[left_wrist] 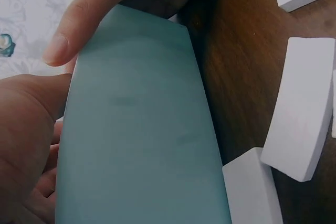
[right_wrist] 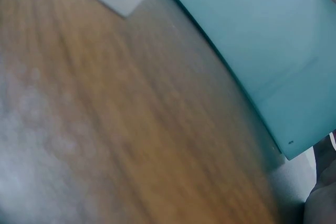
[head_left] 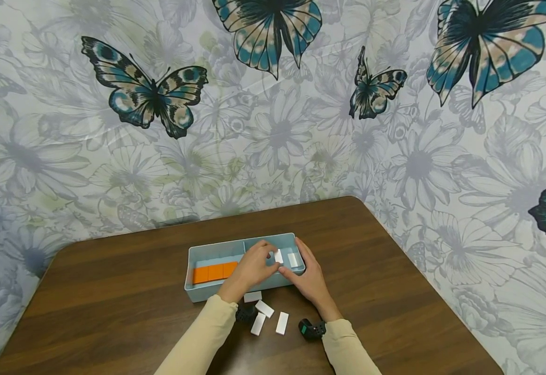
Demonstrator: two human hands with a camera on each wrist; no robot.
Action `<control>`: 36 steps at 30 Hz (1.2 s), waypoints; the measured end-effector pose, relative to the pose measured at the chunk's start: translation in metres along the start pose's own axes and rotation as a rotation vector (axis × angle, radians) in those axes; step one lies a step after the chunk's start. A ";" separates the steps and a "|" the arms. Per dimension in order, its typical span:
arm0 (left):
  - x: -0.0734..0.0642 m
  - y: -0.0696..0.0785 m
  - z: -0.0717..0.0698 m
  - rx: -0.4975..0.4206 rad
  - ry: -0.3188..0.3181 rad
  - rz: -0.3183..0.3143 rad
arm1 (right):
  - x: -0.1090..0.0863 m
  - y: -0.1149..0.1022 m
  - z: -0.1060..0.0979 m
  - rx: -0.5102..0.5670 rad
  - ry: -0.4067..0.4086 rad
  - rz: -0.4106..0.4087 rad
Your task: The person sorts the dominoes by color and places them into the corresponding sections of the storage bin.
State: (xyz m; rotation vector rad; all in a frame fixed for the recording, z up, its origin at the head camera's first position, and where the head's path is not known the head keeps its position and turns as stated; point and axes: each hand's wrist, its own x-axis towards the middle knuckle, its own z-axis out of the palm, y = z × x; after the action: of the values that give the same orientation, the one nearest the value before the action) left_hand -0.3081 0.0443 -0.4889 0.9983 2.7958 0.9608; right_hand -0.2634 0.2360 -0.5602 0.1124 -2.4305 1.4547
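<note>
A light blue-green box (head_left: 273,282) with a divider stands on the table. My left hand (head_left: 252,264) reaches over its right compartment and pinches a white block (head_left: 279,256) with its fingertips; the exact contact is partly hidden. Another white block (head_left: 293,260) lies in that compartment. My right hand (head_left: 311,280) grips the box's right end, thumb at the front rim and fingers along the end wall. Orange blocks (head_left: 215,272) lie in a row in the left compartment. In the left wrist view the front wall (left_wrist: 136,119) hides the blocks inside.
Several loose white blocks (head_left: 282,323) lie on the brown wooden table (head_left: 127,291) in front of the box, between my forearms. A wall covering with butterflies (head_left: 156,96) rises behind the table's far edge. Each wrist wears a black device (head_left: 311,329).
</note>
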 end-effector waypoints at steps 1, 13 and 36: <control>0.001 0.000 0.000 0.004 -0.005 0.000 | 0.000 0.000 0.000 -0.001 0.001 0.000; 0.014 0.000 0.002 0.044 -0.074 0.000 | 0.000 0.000 0.002 0.005 0.002 -0.007; 0.028 0.004 0.008 0.066 -0.150 -0.002 | 0.000 0.000 0.000 0.011 -0.001 -0.005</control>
State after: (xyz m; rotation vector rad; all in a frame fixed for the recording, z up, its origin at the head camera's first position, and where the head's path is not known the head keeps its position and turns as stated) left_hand -0.3264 0.0666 -0.4881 1.0294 2.7194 0.7638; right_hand -0.2631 0.2360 -0.5602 0.1223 -2.4217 1.4660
